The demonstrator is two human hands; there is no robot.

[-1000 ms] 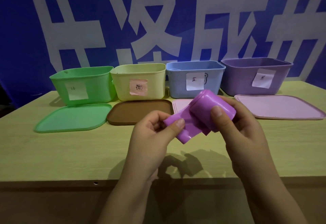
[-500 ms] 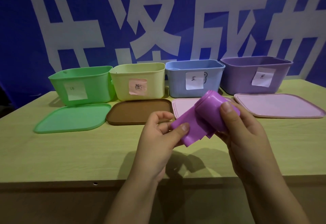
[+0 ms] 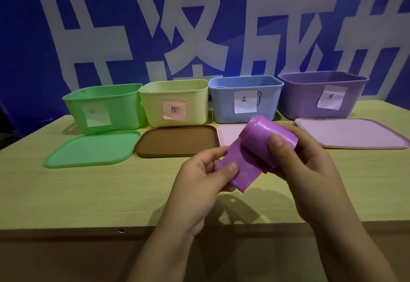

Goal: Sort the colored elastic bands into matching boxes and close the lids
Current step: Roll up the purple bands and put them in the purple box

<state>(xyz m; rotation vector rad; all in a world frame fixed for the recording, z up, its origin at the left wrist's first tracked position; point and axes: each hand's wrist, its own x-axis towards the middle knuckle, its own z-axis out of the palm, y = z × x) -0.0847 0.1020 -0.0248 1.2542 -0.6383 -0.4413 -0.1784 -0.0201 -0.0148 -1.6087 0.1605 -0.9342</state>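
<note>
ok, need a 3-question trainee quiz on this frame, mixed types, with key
1. True or false: the lids are already on the boxes.
2. Which box matches the band by colour? A green box B yellow box C blue box D purple box
3. Fill in: the brown lid lies in front of the ___ box.

Key
1. False. All four lie flat on the table, including the green lid.
2. D. The left hand pinches the loose end; the right hand holds the roll.
3. yellow
</note>
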